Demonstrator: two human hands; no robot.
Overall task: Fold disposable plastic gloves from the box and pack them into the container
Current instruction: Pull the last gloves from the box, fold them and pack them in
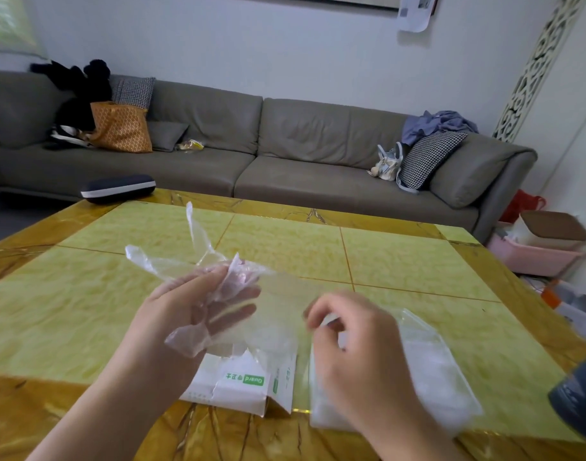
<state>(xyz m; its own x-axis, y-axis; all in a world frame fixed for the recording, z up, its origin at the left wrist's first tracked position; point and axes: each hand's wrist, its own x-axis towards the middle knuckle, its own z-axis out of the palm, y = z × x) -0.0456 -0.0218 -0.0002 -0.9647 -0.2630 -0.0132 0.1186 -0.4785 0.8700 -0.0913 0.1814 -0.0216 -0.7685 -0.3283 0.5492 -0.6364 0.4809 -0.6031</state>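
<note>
A plastic glove [218, 294] is stretched in the air between both hands above the box [245, 384]. The left hand [191, 307] grips its finger end; the right hand [344, 331] pinches its cuff, beside the container [444, 377].

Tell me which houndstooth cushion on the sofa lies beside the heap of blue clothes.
The black-and-white houndstooth cushion at the grey sofa's right end; the other houndstooth cushion stands far left, behind the orange bag.

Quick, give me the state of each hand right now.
Left hand: holds a clear plastic glove above the table.
Right hand: fingers curled, pinching the glove's other end, though blurred.
</note>
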